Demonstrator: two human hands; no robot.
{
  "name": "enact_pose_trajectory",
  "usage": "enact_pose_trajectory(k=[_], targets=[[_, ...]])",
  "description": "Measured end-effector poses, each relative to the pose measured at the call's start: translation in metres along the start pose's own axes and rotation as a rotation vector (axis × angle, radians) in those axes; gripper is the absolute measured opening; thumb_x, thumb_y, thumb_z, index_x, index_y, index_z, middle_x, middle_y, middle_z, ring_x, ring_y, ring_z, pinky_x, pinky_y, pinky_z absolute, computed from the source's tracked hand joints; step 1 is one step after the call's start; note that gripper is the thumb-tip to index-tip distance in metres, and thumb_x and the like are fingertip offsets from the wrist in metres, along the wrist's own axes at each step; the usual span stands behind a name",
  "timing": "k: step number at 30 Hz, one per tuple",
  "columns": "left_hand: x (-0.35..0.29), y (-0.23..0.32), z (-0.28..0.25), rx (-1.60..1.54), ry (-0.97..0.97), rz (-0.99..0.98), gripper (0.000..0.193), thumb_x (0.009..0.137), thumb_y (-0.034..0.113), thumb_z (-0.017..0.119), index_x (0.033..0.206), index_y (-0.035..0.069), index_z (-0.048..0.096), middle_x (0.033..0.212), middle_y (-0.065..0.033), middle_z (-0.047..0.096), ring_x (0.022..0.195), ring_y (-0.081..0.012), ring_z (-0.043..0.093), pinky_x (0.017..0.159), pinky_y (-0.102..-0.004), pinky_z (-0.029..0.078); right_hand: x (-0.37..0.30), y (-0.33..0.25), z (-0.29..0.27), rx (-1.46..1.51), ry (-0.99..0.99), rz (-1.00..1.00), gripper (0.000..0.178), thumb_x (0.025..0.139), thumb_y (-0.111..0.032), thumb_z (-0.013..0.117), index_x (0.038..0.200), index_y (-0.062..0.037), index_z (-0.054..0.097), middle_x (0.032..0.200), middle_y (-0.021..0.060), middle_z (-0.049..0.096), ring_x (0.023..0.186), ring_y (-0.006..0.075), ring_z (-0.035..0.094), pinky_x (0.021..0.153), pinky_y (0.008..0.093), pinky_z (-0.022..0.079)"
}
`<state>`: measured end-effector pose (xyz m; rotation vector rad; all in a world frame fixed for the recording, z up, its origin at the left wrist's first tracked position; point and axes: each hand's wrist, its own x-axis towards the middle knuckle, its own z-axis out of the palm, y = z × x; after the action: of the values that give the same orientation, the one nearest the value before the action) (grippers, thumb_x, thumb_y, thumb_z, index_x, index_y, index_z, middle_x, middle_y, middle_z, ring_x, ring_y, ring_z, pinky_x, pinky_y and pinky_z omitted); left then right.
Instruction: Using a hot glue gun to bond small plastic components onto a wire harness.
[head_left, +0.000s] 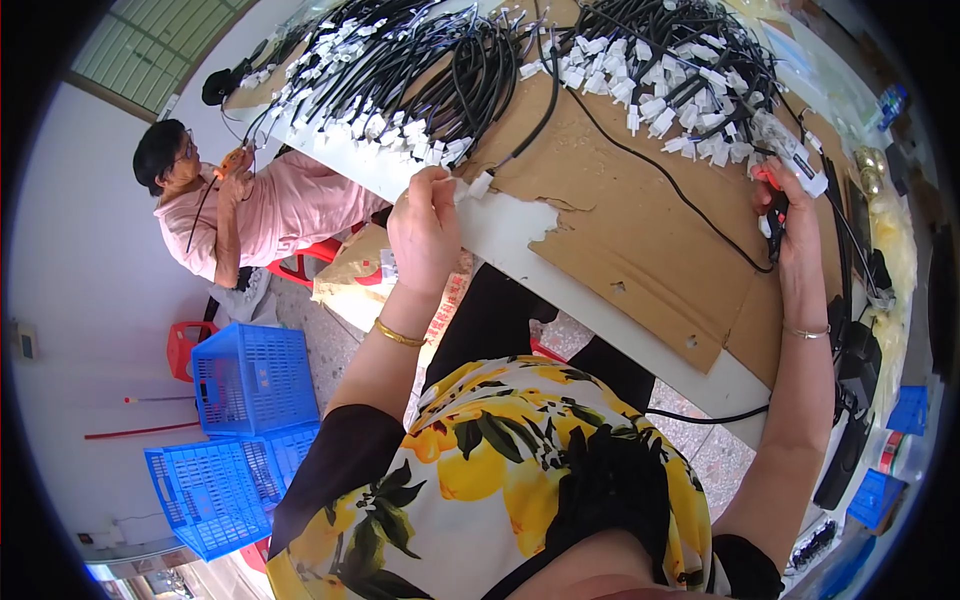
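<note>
- Holding its fingertips close together beside the white plug at upper middle, the left hand may grip it; I cannot tell.
- The plug seems light, stiff and slick; its boxy sides should suit a pinch.
- It looks small, on a black cable.
- At right, the right hand wraps a red tool.

Your right hand partly hides the red-and-black handheld tool, and the upper edge crops the heaped black cables with white plastic connectors.
</note>
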<state>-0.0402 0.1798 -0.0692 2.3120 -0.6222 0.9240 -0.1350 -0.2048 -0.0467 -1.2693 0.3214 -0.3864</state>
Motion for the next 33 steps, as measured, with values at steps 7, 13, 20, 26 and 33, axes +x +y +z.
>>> enact_pose_trajectory(k=[7,13,20,26,33], targets=[[0.057,0.024,0.013,-0.186,0.172,0.303,0.017,0.070,-0.003,0.055,0.084,0.004,0.050,0.067,-0.0102,0.057,0.058,-0.0278,0.054,0.053,-0.0352,0.042,-0.003,-0.004,-0.003,-0.034,0.036,0.008,0.023,0.079,-0.023,0.057,0.092,-0.0040,0.055,0.076,0.0026,0.058,0.053,0.0073,0.042,0.048,0.0210,0.032],[0.104,0.041,0.072,-0.090,-0.113,0.419,0.014,0.069,0.009,0.059,0.081,0.007,0.051,0.062,-0.0103,0.057,0.057,-0.0287,0.055,0.054,-0.0363,0.045,-0.006,-0.005,0.000,-0.039,0.029,0.016,0.020,0.079,-0.024,0.058,0.084,-0.0043,0.057,0.071,0.0020,0.057,0.050,0.0070,0.042,0.047,0.0211,0.033],[0.128,0.052,0.104,0.174,-0.608,0.087,0.028,0.069,0.023,0.059,0.092,0.009,0.051,0.078,-0.0103,0.061,0.078,-0.0287,0.058,0.068,-0.0366,0.046,-0.005,-0.004,-0.002,-0.039,0.023,0.034,0.020,0.079,-0.025,0.058,0.083,-0.0051,0.057,0.070,0.0012,0.057,0.051,0.0066,0.043,0.047,0.0208,0.033],[0.132,0.030,0.121,0.072,-0.628,-0.021,0.027,0.068,0.011,0.054,0.094,0.012,0.054,0.089,-0.0128,0.060,0.087,-0.0283,0.057,0.075,-0.0355,0.045,0.002,-0.001,-0.003,-0.051,-0.002,0.033,0.022,0.077,-0.024,0.059,0.081,-0.0025,0.060,0.072,0.0013,0.058,0.053,0.0055,0.042,0.047,0.0198,0.032],[0.156,0.020,0.119,-0.094,-0.500,-0.201,0.034,0.064,0.009,0.057,0.097,0.007,0.051,0.082,-0.0128,0.061,0.080,-0.0246,0.059,0.075,-0.0303,0.045,-0.006,-0.006,0.009,-0.017,0.078,0.018,0.021,0.080,-0.025,0.057,0.082,-0.0045,0.057,0.067,0.0000,0.054,0.050,0.0062,0.041,0.048,0.0207,0.031]])
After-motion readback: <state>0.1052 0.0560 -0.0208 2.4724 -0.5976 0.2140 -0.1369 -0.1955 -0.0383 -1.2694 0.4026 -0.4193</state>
